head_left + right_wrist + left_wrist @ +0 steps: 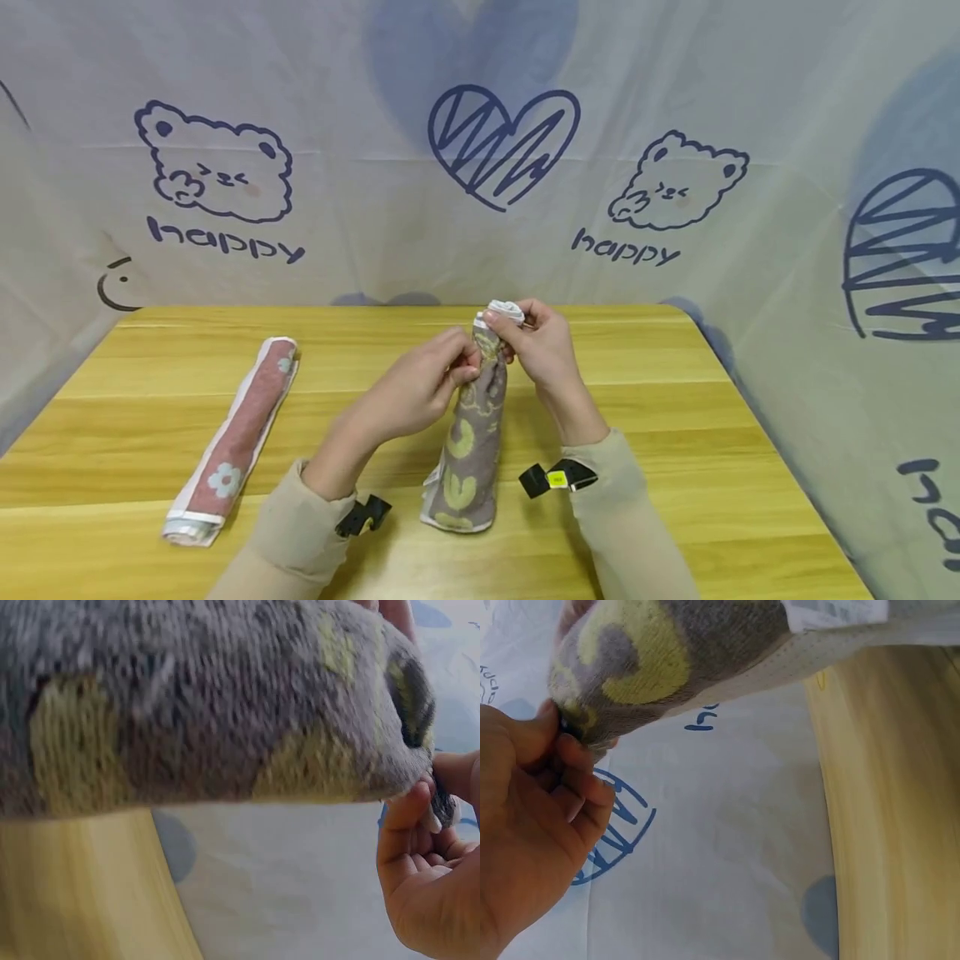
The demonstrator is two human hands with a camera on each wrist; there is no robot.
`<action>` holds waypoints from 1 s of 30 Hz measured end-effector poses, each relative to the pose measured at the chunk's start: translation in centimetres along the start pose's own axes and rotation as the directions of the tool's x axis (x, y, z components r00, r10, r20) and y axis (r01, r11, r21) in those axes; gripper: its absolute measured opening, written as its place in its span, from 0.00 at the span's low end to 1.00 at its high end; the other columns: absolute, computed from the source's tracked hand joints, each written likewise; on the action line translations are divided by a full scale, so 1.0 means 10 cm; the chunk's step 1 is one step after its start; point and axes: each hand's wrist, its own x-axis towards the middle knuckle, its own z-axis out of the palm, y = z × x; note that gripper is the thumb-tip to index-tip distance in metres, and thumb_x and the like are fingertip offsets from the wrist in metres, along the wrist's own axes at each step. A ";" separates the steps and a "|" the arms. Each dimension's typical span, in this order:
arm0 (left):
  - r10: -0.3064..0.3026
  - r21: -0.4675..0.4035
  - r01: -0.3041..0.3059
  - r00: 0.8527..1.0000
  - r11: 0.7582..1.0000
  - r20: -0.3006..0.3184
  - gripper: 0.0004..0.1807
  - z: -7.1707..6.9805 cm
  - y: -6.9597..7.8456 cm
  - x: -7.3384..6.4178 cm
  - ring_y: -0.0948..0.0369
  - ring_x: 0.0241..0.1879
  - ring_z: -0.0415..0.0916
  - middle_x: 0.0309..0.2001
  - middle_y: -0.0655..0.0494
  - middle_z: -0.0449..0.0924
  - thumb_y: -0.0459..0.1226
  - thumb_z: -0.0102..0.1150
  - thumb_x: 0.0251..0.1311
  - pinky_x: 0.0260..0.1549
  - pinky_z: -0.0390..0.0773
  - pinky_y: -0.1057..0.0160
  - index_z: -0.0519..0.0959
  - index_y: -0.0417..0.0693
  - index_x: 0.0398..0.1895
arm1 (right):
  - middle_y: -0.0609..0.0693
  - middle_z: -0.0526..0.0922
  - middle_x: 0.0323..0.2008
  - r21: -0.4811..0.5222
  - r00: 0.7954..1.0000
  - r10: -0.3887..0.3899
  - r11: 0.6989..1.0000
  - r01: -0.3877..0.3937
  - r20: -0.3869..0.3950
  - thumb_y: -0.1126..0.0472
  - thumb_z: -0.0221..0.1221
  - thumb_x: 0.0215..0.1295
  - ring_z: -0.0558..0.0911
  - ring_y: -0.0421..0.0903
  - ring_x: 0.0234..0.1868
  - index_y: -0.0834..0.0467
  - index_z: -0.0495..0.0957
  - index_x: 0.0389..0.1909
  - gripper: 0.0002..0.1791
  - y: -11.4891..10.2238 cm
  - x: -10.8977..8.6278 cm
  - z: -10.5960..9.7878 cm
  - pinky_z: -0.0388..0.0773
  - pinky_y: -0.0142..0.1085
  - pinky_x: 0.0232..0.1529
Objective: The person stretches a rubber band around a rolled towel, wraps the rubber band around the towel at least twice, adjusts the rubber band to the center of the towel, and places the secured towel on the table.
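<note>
A rolled grey-purple towel (472, 454) with yellow shapes and a white edge stands tilted in the middle, its white-rimmed end up. Just below that end, the left hand (420, 379) pinches the cloth between thumb and fingers. The right hand (547, 346) grips the top, thumb in front and fingers behind. Between the hands the roll is drawn in and creased. In the left wrist view, something small and dark shows at the left fingertips (566, 724); its kind cannot be told. The right wrist view has the right hand (442, 892) at the roll's narrowed end.
To the left, a second rolled towel (243, 433), pink with pale flowers and white edges, lies on the wooden table (660, 517). Behind the table hangs a pale cloth (360, 192) printed with bears and hearts. Black straps (363, 515) circle both wrists.
</note>
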 end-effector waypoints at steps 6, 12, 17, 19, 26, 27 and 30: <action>-0.035 -0.046 0.032 0.997 0.998 -0.068 0.04 -0.06 -0.05 -0.02 0.61 0.35 0.71 0.37 0.54 0.71 0.29 0.56 0.73 0.34 0.77 0.62 0.72 0.43 0.41 | 0.49 0.82 0.35 0.004 0.988 -0.025 1.000 0.025 0.150 0.63 0.68 0.67 0.77 0.40 0.28 0.65 0.79 0.45 0.12 -0.03 -0.01 -0.04 0.77 0.30 0.28; -0.016 -0.236 0.001 0.998 0.972 -0.062 0.03 -0.14 -0.13 -0.03 0.58 0.36 0.74 0.37 0.53 0.75 0.27 0.55 0.73 0.36 0.78 0.63 0.73 0.41 0.40 | 0.51 0.83 0.49 0.042 0.919 -0.132 0.991 0.125 0.372 0.63 0.60 0.71 0.80 0.42 0.38 0.69 0.74 0.65 0.25 -0.02 0.00 -0.14 0.80 0.32 0.35; -0.044 -0.325 0.030 0.998 0.945 -0.035 0.02 -0.16 -0.14 -0.04 0.55 0.36 0.78 0.37 0.53 0.79 0.27 0.55 0.74 0.36 0.79 0.62 0.76 0.40 0.42 | 0.49 0.84 0.44 0.058 0.901 -0.149 0.989 0.137 0.407 0.65 0.62 0.70 0.81 0.41 0.37 0.73 0.76 0.60 0.22 -0.02 -0.01 -0.16 0.80 0.31 0.36; -0.049 -0.291 0.030 0.997 0.956 -0.057 0.02 -0.16 -0.13 -0.04 0.57 0.36 0.78 0.38 0.54 0.80 0.28 0.57 0.74 0.34 0.79 0.62 0.78 0.42 0.43 | 0.48 0.84 0.41 0.047 0.919 -0.137 0.991 0.129 0.370 0.67 0.63 0.69 0.81 0.40 0.35 0.73 0.77 0.56 0.18 -0.02 -0.01 -0.15 0.80 0.31 0.36; 0.118 -0.072 -0.138 0.966 0.988 -0.232 0.07 -0.19 -0.10 -0.02 0.62 0.36 0.76 0.40 0.57 0.80 0.27 0.67 0.65 0.29 0.75 0.63 0.82 0.46 0.42 | 0.50 0.86 0.39 0.000 0.953 -0.086 0.996 0.089 0.291 0.66 0.66 0.69 0.83 0.42 0.33 0.68 0.81 0.53 0.15 -0.04 -0.02 -0.09 0.83 0.33 0.34; 0.153 -0.037 -0.167 0.957 0.985 -0.248 0.08 -0.19 -0.10 -0.01 0.62 0.36 0.76 0.40 0.57 0.80 0.27 0.69 0.64 0.30 0.76 0.63 0.83 0.46 0.42 | 0.51 0.87 0.40 0.001 0.955 -0.077 0.997 0.080 0.286 0.66 0.66 0.69 0.83 0.42 0.33 0.68 0.81 0.53 0.15 -0.03 -0.02 -0.08 0.83 0.33 0.34; 0.225 0.079 -0.211 0.937 0.974 -0.268 0.07 -0.18 -0.07 -0.01 0.61 0.36 0.79 0.41 0.56 0.81 0.28 0.73 0.61 0.32 0.80 0.63 0.86 0.45 0.40 | 0.53 0.87 0.40 0.006 0.961 -0.058 0.998 0.058 0.270 0.65 0.67 0.68 0.84 0.43 0.33 0.67 0.81 0.53 0.15 -0.04 -0.02 -0.04 0.85 0.34 0.33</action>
